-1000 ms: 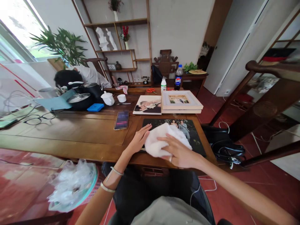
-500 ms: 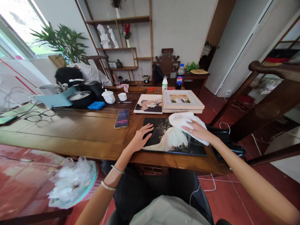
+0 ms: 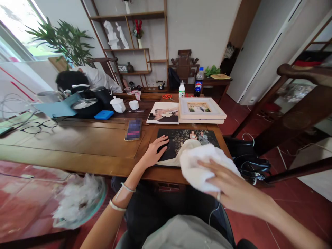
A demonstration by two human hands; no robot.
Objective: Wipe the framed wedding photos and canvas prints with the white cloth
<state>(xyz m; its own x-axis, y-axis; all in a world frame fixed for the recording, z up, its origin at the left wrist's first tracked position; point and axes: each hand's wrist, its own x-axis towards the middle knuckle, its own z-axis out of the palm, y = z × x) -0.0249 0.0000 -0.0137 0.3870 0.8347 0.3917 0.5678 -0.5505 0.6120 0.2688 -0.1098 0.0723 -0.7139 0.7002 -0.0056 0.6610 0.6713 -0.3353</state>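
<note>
A large dark wedding photo lies flat at the near right end of the wooden table. My left hand rests flat on the photo's left edge, fingers spread. My right hand presses a white cloth onto the photo's near right corner, fingers laid over the cloth.
Behind the photo lie another print and a stack of white frames. A phone, teaware, pots, glasses, a glue bottle, scissors and a cola bottle stand further back. Another person bends down at far left. A bin stands left of my knees, a black bag to the right.
My right hand has swept the cloth from the photo's far right corner back to its near right corner. My left hand has stayed put.
</note>
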